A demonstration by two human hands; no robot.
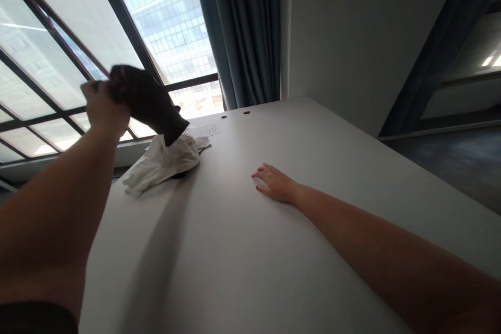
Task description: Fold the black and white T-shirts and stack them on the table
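Observation:
My left hand point(107, 107) is raised above the table's left side, its fingers closed round one end of a bulky black object point(151, 99). That object slants down to the right toward a blunt end; it is too dark to tell its kind. Just below lies a crumpled white cloth point(164, 164), partly overlapped in view by the black object's lower end. A small dark thing point(180, 175) peeks out from under the cloth. My right hand point(276, 183) rests on the white table point(242, 250), palm down with fingers spread, holding nothing.
Papers point(203, 130) lie on the table behind the cloth. Two round cable holes point(246, 112) sit near the far edge. Large windows point(168, 21) stand at the left, a blue curtain point(250, 36) hangs behind the table, and a grey wall point(352, 36) rises at the right.

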